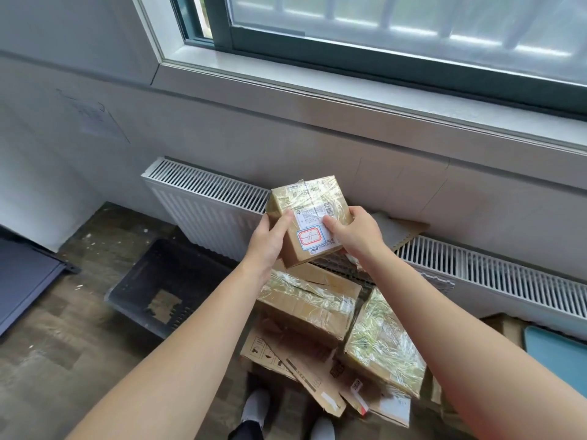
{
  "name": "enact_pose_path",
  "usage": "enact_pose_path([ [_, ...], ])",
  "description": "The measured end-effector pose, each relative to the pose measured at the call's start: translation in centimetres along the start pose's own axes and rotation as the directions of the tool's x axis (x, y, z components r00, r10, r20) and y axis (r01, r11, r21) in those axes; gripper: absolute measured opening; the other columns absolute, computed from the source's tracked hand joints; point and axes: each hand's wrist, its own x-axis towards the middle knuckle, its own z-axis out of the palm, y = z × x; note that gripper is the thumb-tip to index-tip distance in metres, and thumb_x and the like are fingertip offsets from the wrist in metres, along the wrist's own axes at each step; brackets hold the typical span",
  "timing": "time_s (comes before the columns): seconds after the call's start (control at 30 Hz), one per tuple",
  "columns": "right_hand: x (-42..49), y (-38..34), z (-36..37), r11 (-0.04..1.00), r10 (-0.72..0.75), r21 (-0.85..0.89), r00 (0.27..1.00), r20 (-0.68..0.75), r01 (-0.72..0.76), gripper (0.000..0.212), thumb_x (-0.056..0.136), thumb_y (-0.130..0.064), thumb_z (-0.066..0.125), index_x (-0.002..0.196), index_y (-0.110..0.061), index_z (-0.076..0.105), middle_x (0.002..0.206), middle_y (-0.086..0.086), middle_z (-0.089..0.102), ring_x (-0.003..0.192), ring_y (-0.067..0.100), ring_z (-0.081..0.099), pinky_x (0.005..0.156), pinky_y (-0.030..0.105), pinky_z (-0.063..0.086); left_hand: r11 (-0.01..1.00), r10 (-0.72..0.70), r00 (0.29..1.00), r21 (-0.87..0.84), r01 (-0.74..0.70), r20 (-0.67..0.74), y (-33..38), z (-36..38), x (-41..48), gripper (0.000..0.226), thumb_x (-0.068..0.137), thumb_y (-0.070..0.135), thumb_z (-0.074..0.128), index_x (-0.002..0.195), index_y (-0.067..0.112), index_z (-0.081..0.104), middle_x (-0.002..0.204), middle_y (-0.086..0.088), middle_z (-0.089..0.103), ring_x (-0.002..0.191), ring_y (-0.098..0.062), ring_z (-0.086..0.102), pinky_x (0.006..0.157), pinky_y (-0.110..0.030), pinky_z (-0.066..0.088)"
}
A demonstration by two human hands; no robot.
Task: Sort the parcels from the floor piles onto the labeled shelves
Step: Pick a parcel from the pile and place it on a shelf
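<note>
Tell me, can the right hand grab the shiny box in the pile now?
Probably not yet. The right hand and left hand both grip the small box. The shiny box lies uncovered just below, so once a hand is free the way looks clear.

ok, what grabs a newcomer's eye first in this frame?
Dead centre, a small taped box held up by the left hand and right hand, its red-framed sticker facing the camera. Below it, a pile of taped parcels on the floor by the white radiator, under a wide window.
</note>
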Motion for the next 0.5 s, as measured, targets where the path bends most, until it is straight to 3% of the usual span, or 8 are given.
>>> enact_pose_path([
  [0.07, -0.2, -0.5, 0.0, 1.0, 0.013, -0.017, 1.0, 0.021, -0.013, 0.039, 0.089, -0.043, 0.066, 0.115, -0.017, 0.053, 0.108, -0.003, 0.064, 0.093, 0.016, 0.061, 0.076, 0.036, 0.052, 1.0, 0.0, 1.0, -0.019, 0.0, -0.03, 0.2, -0.4, -0.2, 0.036, 0.096, 0.044, 0.057, 0.127, 0.026, 0.059, 0.113, 0.004, 0.073, 0.1, -0.015, 0.07, 0.078, -0.03, 0.055],
  [0.17, -0.4, -1.6, 0.1, 0.998, 0.017, -0.065, 0.997, 0.074, -0.012, 0.034, 0.093, -0.04, 0.058, 0.115, -0.015, 0.053, 0.102, -0.003, 0.061, 0.089, 0.016, 0.057, 0.066, 0.031, 0.042, 0.999, 0.019, 0.999, -0.037, -0.021, -0.049, 0.4, -1.3, -0.6, 0.033, 0.097, 0.041, 0.055, 0.125, 0.025, 0.061, 0.112, 0.003, 0.074, 0.099, -0.016, 0.071, 0.082, -0.034, 0.056],
  [0.27, -0.5, -2.7, 0.5, 1.0, -0.02, 0.0, 0.994, 0.107, 0.02, 0.038, 0.091, -0.043, 0.057, 0.118, -0.017, 0.054, 0.105, -0.003, 0.065, 0.089, 0.015, 0.061, 0.066, 0.03, 0.044, 0.997, 0.035, 0.996, -0.072, -0.04, -0.077, 0.8, -2.4, -1.5, 0.035, 0.099, 0.04, 0.053, 0.128, 0.024, 0.059, 0.115, 0.001, 0.072, 0.104, -0.018, 0.07, 0.083, -0.034, 0.056],
  [0.33, -0.7, -3.3, 1.0, 0.997, -0.036, 0.074, 0.986, 0.163, 0.024, 0.04, 0.09, -0.047, 0.057, 0.121, -0.022, 0.051, 0.109, -0.003, 0.066, 0.086, 0.016, 0.063, 0.065, 0.032, 0.048, 0.993, 0.063, 0.994, -0.09, -0.071, -0.095, 1.3, -3.1, -2.3, 0.036, 0.1, 0.04, 0.051, 0.133, 0.025, 0.054, 0.119, 0.001, 0.07, 0.105, -0.016, 0.069, 0.075, -0.028, 0.056],
  [0.43, -1.5, -4.6, 2.0, 0.989, -0.054, 0.15, 0.969, 0.241, 0.018, 0.044, 0.087, -0.052, 0.056, 0.122, -0.028, 0.047, 0.113, -0.002, 0.066, 0.095, 0.022, 0.068, 0.075, 0.045, 0.06, 0.989, 0.1, 0.985, -0.097, -0.114, -0.139, 2.1, -4.2, -3.7, 0.036, 0.101, 0.04, 0.048, 0.135, 0.028, 0.043, 0.12, 0.002, 0.066, 0.101, -0.011, 0.067, 0.062, -0.02, 0.056],
  [0.5, -2.1, -5.7, 3.0, 0.986, -0.079, 0.161, 0.965, 0.252, 0.039, 0.04, 0.087, -0.051, 0.056, 0.119, -0.029, 0.048, 0.113, -0.001, 0.067, 0.096, 0.024, 0.069, 0.078, 0.051, 0.06, 0.99, 0.122, 0.977, -0.055, -0.134, -0.176, 2.4, -5.3, -4.7, 0.04, 0.101, 0.045, 0.046, 0.138, 0.03, 0.04, 0.122, 0.003, 0.065, 0.102, -0.01, 0.066, 0.069, -0.023, 0.057],
])
